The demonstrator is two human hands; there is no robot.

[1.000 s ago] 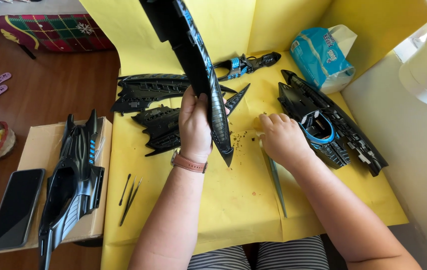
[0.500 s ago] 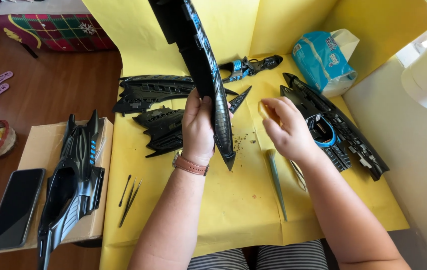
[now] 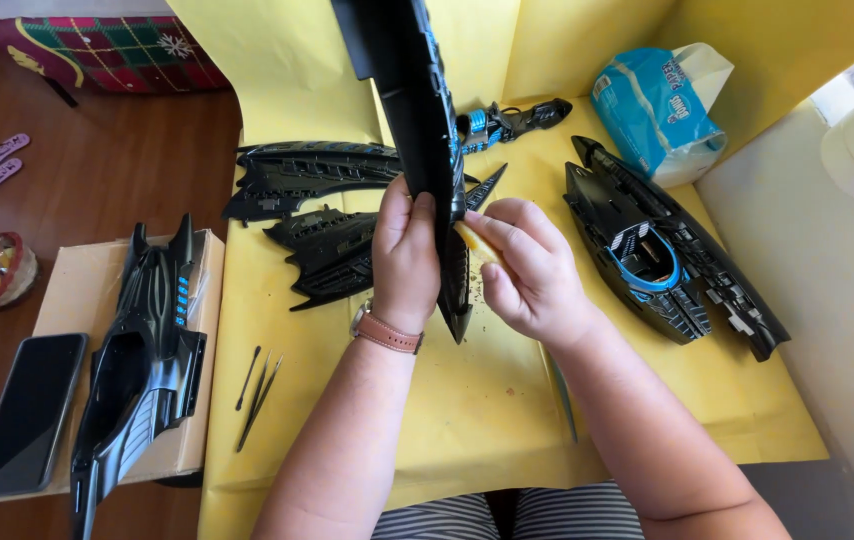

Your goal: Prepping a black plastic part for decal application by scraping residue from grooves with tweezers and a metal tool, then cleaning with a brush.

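Left hand (image 3: pixel 405 262) clamped on upright long black plastic hull panel (image 3: pixel 417 140), right hand (image 3: pixel 527 268) pinching small yellow pad (image 3: pixel 474 243) against its edge; best rubbed lightly, panel steadied

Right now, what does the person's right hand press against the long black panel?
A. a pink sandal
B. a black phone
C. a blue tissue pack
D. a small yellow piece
D: the right hand pinches a small yellow piece against the edge of the long black panel, which the left hand holds upright.
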